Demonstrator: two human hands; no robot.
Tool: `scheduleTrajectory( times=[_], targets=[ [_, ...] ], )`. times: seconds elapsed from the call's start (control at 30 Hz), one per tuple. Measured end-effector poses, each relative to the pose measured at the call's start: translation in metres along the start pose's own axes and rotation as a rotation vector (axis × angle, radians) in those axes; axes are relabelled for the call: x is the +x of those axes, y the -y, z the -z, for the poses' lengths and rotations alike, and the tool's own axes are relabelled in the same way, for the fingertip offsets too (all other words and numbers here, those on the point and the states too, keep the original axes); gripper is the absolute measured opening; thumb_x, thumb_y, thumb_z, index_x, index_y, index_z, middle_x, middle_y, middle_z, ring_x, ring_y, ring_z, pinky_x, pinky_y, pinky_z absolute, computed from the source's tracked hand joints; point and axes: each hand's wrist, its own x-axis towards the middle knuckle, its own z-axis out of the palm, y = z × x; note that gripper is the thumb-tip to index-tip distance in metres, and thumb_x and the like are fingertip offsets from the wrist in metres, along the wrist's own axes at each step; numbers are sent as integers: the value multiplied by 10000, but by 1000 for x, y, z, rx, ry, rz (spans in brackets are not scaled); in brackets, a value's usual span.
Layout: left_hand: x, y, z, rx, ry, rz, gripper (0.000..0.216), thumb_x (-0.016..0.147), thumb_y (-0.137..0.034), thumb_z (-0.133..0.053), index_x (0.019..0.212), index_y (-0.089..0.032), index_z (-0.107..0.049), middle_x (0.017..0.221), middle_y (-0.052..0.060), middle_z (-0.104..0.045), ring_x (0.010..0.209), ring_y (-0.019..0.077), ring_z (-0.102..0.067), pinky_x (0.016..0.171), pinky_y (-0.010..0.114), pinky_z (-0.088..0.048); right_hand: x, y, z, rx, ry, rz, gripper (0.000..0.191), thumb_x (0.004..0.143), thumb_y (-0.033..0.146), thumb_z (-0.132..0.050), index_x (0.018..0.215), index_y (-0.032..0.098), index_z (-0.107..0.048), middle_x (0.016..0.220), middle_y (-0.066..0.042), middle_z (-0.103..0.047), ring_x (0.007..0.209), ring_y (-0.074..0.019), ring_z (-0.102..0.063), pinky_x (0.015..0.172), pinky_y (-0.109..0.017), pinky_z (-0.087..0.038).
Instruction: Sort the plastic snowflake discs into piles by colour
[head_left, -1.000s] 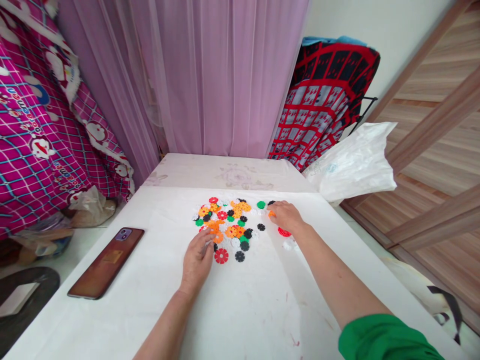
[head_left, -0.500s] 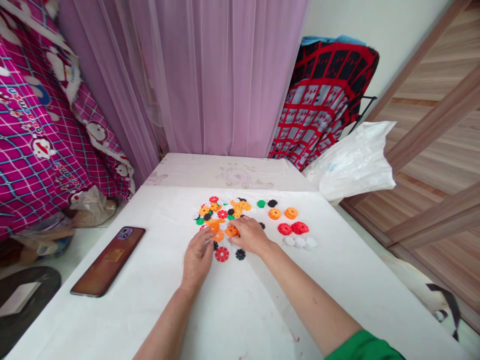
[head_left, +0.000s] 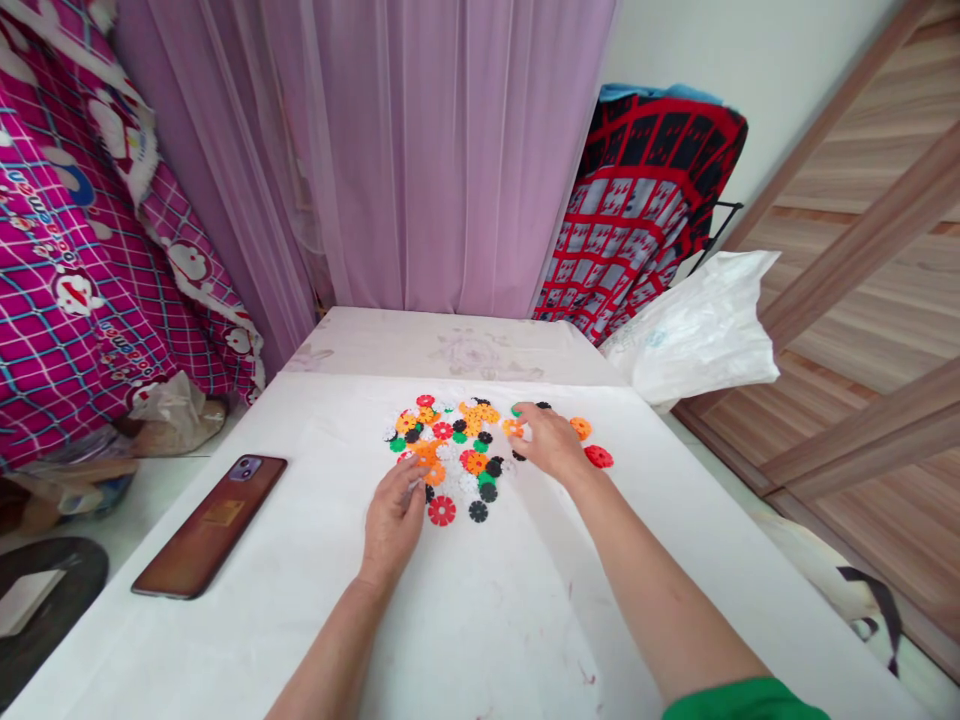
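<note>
Notched plastic discs in orange, red, black, green and white lie in a loose pile on the white-covered table. At its near left edge rests my left hand, thumb apart from the fingers, the fingertips beside orange discs. My right hand is to the right of the pile, its thumb and fingers closed on an orange disc. Past that hand are another orange disc and red discs. A black disc shows just behind the fingers. The hand hides other discs there.
A brown phone lies on the table's left side. At the right edge stands a white plastic bag. Purple curtains hang behind the table, and a wooden door is on the right.
My right hand has moved right from the pile with an orange disc, uncovering red, green and black discs. My left hand has barely moved.
</note>
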Motion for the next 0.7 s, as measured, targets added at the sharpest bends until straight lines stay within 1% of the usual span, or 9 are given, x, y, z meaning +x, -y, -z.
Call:
scheduleTrajectory(
  times=[0.13, 0.23, 0.37, 0.6, 0.7],
  targets=[
    [0, 0, -1, 2, -2, -5, 244, 863, -311, -511, 988, -232, -706, 1171, 73, -689, 1137, 233, -616, 1006, 453, -484, 6, -43, 11, -66, -16, -159, 443, 809, 310, -579, 1238, 215, -522, 1112, -41, -688, 1056, -242, -586, 844, -319, -417],
    [0, 0, -1, 7, 7, -7, 244, 866, -307, -510, 994, -236, -705, 1172, 68, -689, 1140, 231, -614, 1011, 456, -480, 8, -60, 12, -78, 1, -200, 484, 809, 319, -577, 1273, 204, -500, 1125, -42, -685, 1079, -259, -578, 863, -341, -427],
    [-1, 1, -1, 15, 5, -3, 250, 869, -320, -510, 996, -227, -703, 1185, 79, -683, 1137, 231, -615, 1009, 461, -480, 10, -65, 9, -93, 22, -194, 483, 810, 327, -568, 1274, 209, -501, 1112, -41, -689, 1095, -262, -576, 868, -344, -435],
    [-1, 3, 0, 32, 1, 3, 244, 868, -327, -515, 995, -239, -703, 1190, 71, -681, 1142, 229, -612, 1009, 453, -482, 17, -65, 0, -158, 34, -157, 453, 801, 334, -587, 1235, 218, -527, 1020, -49, -697, 1032, -235, -598, 833, -323, -438],
    [-1, 3, 0, 36, 3, -4, 246, 871, -324, -512, 999, -234, -701, 1194, 73, -681, 1155, 229, -606, 1014, 454, -479, 18, -66, -1, -169, 50, -160, 464, 810, 351, -583, 1251, 215, -528, 1037, -65, -691, 1042, -236, -592, 837, -325, -436]
  ],
)
